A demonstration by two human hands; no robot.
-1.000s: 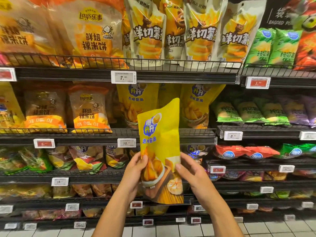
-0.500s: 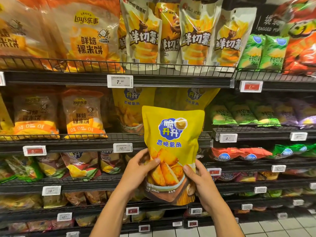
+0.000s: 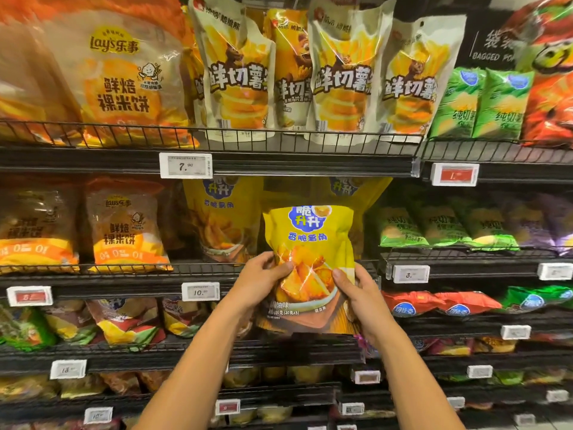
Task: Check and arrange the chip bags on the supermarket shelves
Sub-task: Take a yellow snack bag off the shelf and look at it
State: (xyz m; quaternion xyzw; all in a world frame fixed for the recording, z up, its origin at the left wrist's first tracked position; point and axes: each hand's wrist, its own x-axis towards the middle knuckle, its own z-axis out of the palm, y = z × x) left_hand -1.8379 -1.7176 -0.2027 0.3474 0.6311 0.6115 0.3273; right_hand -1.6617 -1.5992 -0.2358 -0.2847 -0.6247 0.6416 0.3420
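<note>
In the upper left of the frame, an orange bag (image 3: 124, 79) reads "Lay's 乐事" and "鲜焙 稞米饼". Below it, a white price tag (image 3: 185, 165) shows "7.90". Lower centre, another tag (image 3: 200, 291) reads "10.". The yellow bag (image 3: 310, 240) at centre reads "脆升升 香脆薯角". A black sign (image 3: 486, 51) at upper right reads "BAGGED".

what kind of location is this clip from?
A supermarket snack aisle, most likely. Tiered black wire-fronted shelves carry rows of chip bags, white price tags clip along each shelf edge, and both hands, left hand and right hand, hold a yellow potato-wedge bag before matching stock.
</note>
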